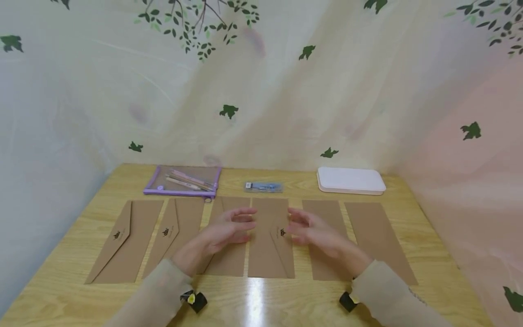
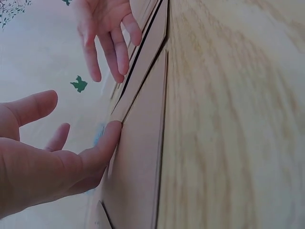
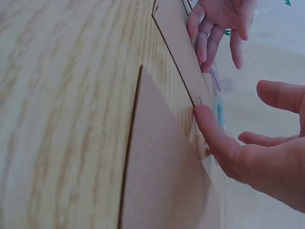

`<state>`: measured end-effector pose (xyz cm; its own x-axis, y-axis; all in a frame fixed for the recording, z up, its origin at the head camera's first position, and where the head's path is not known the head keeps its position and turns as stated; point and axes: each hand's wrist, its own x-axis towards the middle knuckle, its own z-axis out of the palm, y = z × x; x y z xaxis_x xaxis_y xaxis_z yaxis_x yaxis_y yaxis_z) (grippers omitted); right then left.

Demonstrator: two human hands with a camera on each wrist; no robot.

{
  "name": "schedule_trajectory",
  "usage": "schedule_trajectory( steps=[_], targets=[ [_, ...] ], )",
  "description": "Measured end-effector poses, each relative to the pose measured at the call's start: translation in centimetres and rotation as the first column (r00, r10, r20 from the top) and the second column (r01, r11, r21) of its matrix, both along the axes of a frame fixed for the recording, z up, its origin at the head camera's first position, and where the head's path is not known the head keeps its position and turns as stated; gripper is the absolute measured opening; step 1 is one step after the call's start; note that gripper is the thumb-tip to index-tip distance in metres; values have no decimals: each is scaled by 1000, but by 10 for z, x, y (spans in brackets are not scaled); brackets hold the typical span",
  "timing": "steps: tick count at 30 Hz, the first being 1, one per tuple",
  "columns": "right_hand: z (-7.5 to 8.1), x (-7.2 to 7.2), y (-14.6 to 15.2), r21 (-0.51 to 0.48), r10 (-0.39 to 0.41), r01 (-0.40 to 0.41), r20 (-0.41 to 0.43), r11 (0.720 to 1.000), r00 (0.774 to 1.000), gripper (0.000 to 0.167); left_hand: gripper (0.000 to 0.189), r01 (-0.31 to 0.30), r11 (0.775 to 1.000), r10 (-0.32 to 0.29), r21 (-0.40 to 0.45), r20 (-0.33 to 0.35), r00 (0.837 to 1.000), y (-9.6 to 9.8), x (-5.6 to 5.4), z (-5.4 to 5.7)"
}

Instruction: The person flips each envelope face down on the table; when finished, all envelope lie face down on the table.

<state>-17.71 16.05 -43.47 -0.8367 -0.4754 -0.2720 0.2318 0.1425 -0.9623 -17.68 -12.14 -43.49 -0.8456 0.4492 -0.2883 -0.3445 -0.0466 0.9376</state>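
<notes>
Brown paper envelopes lie in a row on the wooden table. My left hand (image 1: 229,230) is over the envelope just left of the middle (image 1: 230,259), its fingers relaxed and reaching towards a middle envelope (image 1: 267,247) with a small black print on its flap. On that envelope's other side is my right hand (image 1: 316,230), fingers loosely spread near its right edge, partly over the plain envelope (image 1: 327,263) beside it. Neither hand (image 2: 62,164) holds anything. In the wrist views the fingertips come close to the envelopes; whether they touch is unclear.
Farther left lie two envelopes (image 1: 143,245) (image 1: 189,215) with printed flaps, and one plain envelope (image 1: 380,240) lies at the far right. Behind the row are a purple-edged pouch (image 1: 152,181) with pens, a small clear blue pack (image 1: 263,187) and a white case (image 1: 350,180). A curtain (image 1: 261,131) hangs behind.
</notes>
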Motion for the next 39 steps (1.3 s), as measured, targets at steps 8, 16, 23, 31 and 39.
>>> schedule_trajectory(
  steps=[8, 16, 23, 31, 39],
  targets=[
    [0, 2, 0, 5, 28, -28, 34, 1000, 999, 69, 56, -15, 999, 15, -29, 1, 1000, 2, 0, 0],
    [-1, 2, 0, 28, 10, -11, 42, 1000, 999, 69, 54, -29, 1000, 29, -13, 15, 999, 1, -1, -5],
    [-5, 0, 0, 36, -10, 8, 54, 999, 998, 69, 53, -32, 999, 32, -12, 17, 999, 2, -1, -7],
    [-4, 2, -1, 28, -28, 26, 68, 999, 997, 71, 53, -31, 1000, 31, -5, 1, 1000, 2, 1, -7],
    [-6, 0, -2, 26, -46, 44, 82, 999, 996, 73, 52, -40, 999, 40, -32, -7, 999, 4, 2, -5]
  ],
)
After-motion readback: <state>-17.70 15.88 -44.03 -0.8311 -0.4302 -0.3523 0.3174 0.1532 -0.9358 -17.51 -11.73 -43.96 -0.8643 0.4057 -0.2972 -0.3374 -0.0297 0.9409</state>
